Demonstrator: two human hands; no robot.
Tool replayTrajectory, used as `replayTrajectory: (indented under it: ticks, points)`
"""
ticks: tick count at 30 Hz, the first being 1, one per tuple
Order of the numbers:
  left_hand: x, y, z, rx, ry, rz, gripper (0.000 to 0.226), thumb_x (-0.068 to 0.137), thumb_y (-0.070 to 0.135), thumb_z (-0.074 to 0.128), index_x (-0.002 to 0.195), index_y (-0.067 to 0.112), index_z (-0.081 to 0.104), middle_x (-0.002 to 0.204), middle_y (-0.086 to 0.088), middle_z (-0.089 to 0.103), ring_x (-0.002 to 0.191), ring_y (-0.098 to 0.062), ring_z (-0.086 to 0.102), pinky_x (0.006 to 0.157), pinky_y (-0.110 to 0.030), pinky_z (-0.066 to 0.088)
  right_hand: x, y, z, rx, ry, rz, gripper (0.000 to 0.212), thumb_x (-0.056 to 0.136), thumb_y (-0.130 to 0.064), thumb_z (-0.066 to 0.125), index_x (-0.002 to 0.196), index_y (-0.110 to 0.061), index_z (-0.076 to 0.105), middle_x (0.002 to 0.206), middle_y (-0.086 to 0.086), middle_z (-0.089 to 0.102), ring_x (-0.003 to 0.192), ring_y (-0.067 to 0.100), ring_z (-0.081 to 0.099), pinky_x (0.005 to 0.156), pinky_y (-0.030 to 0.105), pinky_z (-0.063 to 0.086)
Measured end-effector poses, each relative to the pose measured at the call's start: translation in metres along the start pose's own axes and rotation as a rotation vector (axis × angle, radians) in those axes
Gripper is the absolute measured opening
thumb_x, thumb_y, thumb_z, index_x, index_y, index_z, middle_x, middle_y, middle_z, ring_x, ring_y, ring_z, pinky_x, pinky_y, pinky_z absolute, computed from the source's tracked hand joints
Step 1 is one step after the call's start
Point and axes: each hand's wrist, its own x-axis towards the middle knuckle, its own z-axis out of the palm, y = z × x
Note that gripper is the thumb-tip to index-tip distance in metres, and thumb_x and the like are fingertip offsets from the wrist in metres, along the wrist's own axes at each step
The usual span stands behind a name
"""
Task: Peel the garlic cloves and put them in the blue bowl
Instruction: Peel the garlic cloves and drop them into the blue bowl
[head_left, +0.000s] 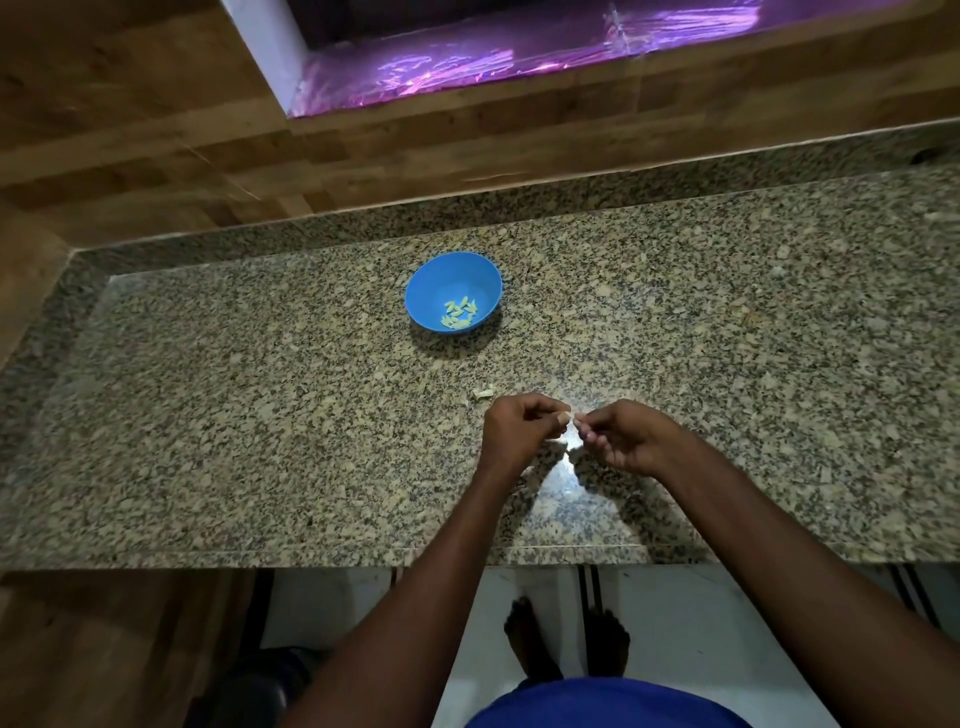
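A blue bowl (453, 275) stands on the granite counter with several pale peeled garlic cloves (459, 313) in its bottom. Nearer to me, my left hand (519, 428) and my right hand (626, 439) meet fingertip to fingertip over the counter. Both pinch one small pale garlic clove (571, 420) between them; most of it is hidden by the fingers. A scrap of garlic skin (483, 393) lies on the counter just beyond my left hand.
The speckled granite counter (260, 415) runs wide left and right, with a wood-panel wall (156, 130) behind and to the left. Its front edge is just below my forearms. My bare feet (566, 639) stand on a white floor beneath.
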Motion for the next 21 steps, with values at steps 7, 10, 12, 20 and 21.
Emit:
replayTrajectory:
  ticks: [7,10,12,20,21]
  points:
    - [0.006,-0.002,-0.012,-0.078,-0.017,-0.072,0.010,0.089,0.006,0.074,0.097,0.000,0.076,0.079,-0.015,0.075,0.070,-0.021,0.070,0.071,-0.034,0.060,-0.005,0.009,-0.002,-0.418,0.212,-0.481,0.007,0.087,0.004,0.068,0.082,0.008,0.067,0.068,0.022,0.068,0.056,0.026,0.063,0.055,0.031,0.054]
    - [0.006,0.000,-0.009,-0.114,-0.055,-0.072,0.010,0.087,0.004,0.075,0.097,0.005,0.078,0.087,-0.014,0.076,0.079,-0.020,0.070,0.075,-0.037,0.062,-0.001,0.010,0.000,-0.545,0.249,-0.571,0.008,0.086,-0.002,0.074,0.079,0.000,0.070,0.067,0.016,0.071,0.056,0.023,0.068,0.057,0.034,0.056]
    - [0.006,0.002,-0.007,-0.144,-0.063,-0.082,0.014,0.086,0.000,0.075,0.098,0.006,0.078,0.092,-0.013,0.076,0.083,-0.019,0.070,0.075,-0.032,0.060,-0.001,0.012,0.002,-0.557,0.234,-0.594,0.005,0.085,0.001,0.072,0.081,0.000,0.071,0.065,0.011,0.071,0.050,0.016,0.067,0.049,0.027,0.052]
    - [0.010,-0.002,-0.008,-0.172,-0.059,-0.095,0.020,0.082,-0.004,0.076,0.097,0.008,0.078,0.095,-0.011,0.077,0.089,-0.019,0.069,0.082,-0.036,0.060,0.003,0.013,-0.001,-0.414,0.146,-0.550,0.010,0.087,0.009,0.064,0.089,0.004,0.072,0.080,0.026,0.073,0.071,0.041,0.072,0.063,0.044,0.062]
    - [0.011,-0.002,-0.007,-0.168,-0.057,-0.095,0.020,0.082,-0.004,0.076,0.098,0.007,0.078,0.096,-0.011,0.077,0.089,-0.019,0.069,0.082,-0.036,0.060,0.003,0.012,-0.001,-0.388,0.133,-0.543,0.006,0.087,0.007,0.067,0.089,0.006,0.072,0.081,0.026,0.073,0.075,0.043,0.073,0.063,0.046,0.062]
